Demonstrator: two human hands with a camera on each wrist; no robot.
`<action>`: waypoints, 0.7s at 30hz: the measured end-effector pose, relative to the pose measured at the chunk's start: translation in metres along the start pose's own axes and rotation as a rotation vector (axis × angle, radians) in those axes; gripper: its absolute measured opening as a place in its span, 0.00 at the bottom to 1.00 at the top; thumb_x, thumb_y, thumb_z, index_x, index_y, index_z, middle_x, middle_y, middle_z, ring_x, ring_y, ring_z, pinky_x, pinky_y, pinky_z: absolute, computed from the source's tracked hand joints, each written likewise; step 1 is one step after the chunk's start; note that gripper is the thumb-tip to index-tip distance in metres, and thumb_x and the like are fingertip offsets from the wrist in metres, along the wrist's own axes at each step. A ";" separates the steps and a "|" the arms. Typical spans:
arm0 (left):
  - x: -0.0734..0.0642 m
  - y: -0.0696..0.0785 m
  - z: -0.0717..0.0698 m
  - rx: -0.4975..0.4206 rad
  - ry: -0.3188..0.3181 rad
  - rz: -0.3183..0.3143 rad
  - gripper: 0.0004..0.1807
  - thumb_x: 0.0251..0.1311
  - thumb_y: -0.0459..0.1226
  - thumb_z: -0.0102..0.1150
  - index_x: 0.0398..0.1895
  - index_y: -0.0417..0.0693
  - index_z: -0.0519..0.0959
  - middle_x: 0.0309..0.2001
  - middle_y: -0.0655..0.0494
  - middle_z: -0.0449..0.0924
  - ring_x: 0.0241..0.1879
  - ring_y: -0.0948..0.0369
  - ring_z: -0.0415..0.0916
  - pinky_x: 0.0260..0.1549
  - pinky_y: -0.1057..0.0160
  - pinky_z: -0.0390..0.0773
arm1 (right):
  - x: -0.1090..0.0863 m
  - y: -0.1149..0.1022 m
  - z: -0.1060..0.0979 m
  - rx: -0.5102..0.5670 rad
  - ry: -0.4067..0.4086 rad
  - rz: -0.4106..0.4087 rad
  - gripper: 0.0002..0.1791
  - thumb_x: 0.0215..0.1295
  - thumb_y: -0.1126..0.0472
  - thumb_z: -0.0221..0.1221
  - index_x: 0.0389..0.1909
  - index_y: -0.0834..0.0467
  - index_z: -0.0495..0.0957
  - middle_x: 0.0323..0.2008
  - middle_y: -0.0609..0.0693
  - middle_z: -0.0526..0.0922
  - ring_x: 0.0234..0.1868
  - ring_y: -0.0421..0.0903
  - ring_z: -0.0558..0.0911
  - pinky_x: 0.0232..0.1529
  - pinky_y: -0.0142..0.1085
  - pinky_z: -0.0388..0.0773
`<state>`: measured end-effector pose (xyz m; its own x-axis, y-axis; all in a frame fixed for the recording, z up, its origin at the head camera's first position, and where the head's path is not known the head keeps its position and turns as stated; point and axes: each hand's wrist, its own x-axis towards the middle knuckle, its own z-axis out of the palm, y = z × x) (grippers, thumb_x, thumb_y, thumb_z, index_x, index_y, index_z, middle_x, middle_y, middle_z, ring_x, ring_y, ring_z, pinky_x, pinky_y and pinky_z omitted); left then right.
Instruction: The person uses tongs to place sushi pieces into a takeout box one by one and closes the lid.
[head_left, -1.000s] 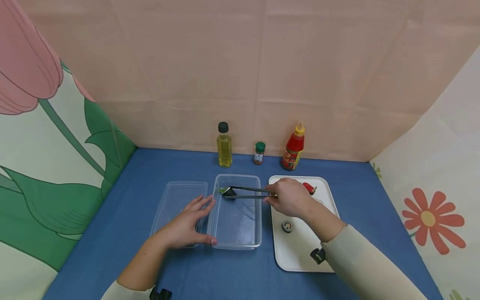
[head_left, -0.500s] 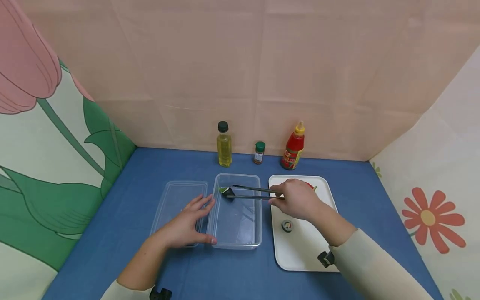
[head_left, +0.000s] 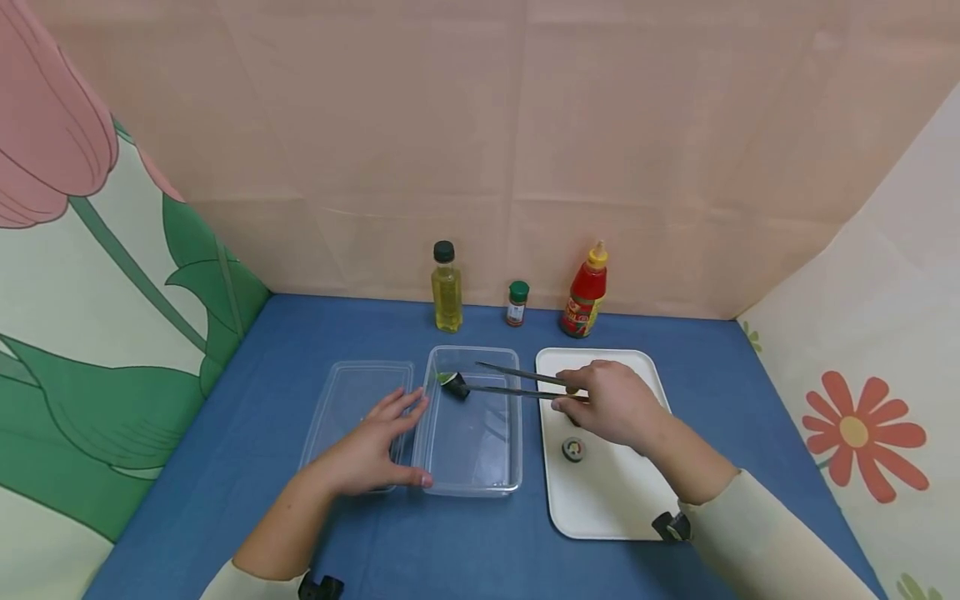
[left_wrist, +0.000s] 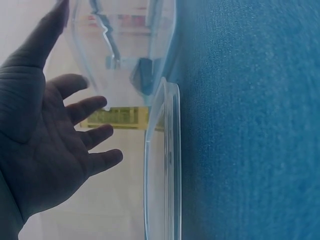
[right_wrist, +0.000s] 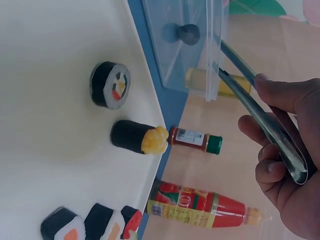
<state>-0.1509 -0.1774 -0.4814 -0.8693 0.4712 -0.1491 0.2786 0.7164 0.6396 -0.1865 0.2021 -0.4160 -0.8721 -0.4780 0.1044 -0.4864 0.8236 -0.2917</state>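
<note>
My right hand holds metal tongs over the near side of the white tray, their arms spread and reaching over the clear plastic container. A dark seaweed-wrapped sushi piece with a green end lies in the container, near its back left. One tong tip overlaps that piece in the head view, while the right wrist view shows the tips up at the rim, apart from it. My left hand, fingers spread, is at the container's left side, above a clear lid.
On the tray are a round sushi slice, a yellow-topped roll and several more pieces. Along the back stand an oil bottle, a small green-capped jar and a red sauce bottle.
The tongs have spread and let go of the sushi piece, which stays in the container. My right hand has moved right with the tongs. My left hand has stayed in place.
</note>
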 end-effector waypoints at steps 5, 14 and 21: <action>0.000 -0.001 0.000 0.002 0.004 0.002 0.62 0.48 0.60 0.80 0.83 0.50 0.57 0.84 0.57 0.46 0.82 0.42 0.35 0.67 0.27 0.59 | -0.008 0.006 -0.001 0.016 0.016 0.030 0.20 0.62 0.50 0.73 0.53 0.55 0.88 0.34 0.40 0.89 0.37 0.45 0.83 0.37 0.39 0.78; 0.000 -0.001 0.000 -0.001 0.002 0.007 0.62 0.48 0.59 0.80 0.83 0.49 0.57 0.84 0.58 0.46 0.82 0.42 0.35 0.67 0.27 0.59 | -0.028 0.015 -0.001 0.060 0.078 0.063 0.22 0.59 0.52 0.76 0.53 0.56 0.89 0.34 0.41 0.89 0.34 0.42 0.80 0.30 0.35 0.74; 0.000 0.000 0.000 -0.003 0.002 -0.002 0.63 0.47 0.60 0.80 0.83 0.50 0.57 0.84 0.57 0.46 0.82 0.43 0.35 0.67 0.28 0.60 | -0.043 0.023 -0.005 0.036 0.119 0.072 0.24 0.58 0.51 0.77 0.53 0.56 0.88 0.33 0.42 0.88 0.31 0.40 0.79 0.29 0.36 0.73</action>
<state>-0.1511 -0.1778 -0.4816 -0.8704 0.4693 -0.1489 0.2761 0.7156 0.6416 -0.1602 0.2429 -0.4227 -0.9061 -0.3763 0.1933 -0.4215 0.8423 -0.3359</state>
